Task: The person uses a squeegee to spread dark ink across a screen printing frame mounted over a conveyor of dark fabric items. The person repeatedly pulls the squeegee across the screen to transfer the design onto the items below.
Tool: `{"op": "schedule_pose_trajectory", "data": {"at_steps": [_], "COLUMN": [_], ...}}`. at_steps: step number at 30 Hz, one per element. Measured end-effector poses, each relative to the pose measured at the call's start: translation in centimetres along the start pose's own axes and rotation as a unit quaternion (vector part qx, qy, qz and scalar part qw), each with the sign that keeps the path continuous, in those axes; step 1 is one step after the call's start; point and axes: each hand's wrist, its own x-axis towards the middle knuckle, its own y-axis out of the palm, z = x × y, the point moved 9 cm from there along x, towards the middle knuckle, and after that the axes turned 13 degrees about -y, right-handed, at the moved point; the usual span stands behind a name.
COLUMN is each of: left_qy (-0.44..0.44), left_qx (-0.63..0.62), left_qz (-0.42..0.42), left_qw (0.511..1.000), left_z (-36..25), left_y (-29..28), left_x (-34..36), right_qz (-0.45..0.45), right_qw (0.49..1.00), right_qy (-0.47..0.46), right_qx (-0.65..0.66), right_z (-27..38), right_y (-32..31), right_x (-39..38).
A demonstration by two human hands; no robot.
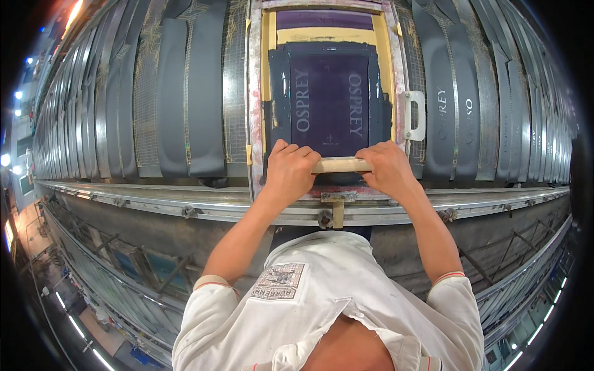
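Both my hands grip a screen-printing squeegee (341, 165) by its pale wooden handle. My left hand (289, 170) is closed round its left end, and my right hand (388, 168) round its right end. The squeegee lies crosswise at the near end of a screen frame (255, 117); its blade is hidden under the handle and hands. Beyond it stretches the dark purple mesh (329, 99), with two rows of lettering along its sides. Dark ink (282, 93) borders the mesh, inside yellow tape (309, 34). A white handle (415, 115) is fixed to the frame's right side.
Grey fabric panels (173, 99) lie in rows on the long table left of the frame. More panels (440, 105), on the right, bear printed lettering. A metal rail (154, 203) with clamps (189, 212) runs along the table's near edge, just in front of my body.
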Motion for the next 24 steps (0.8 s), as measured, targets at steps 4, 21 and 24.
{"op": "schedule_pose_trajectory", "data": {"at_steps": [4,21,24], "left_qy": [0.011,-0.039,-0.032], "left_qx": [0.048,0.063,0.070], "left_qz": [0.030,0.034,0.034], "left_qw": [0.998,0.997,0.996], "left_z": [0.7,7.7,6.5], "left_y": [-1.5,-4.3,-3.4], "left_x": [5.6,27.5,24.4], "right_qz": [0.011,0.085,0.015], "right_qw": [1.000,0.992,1.000], "right_qy": [-0.007,0.093,-0.020], "right_qx": [-0.020,0.021,-0.001], "right_z": [-3.2,-17.4,-15.9], "right_y": [-2.6,-10.3,-8.5], "right_x": [3.9,21.7,18.3]}}
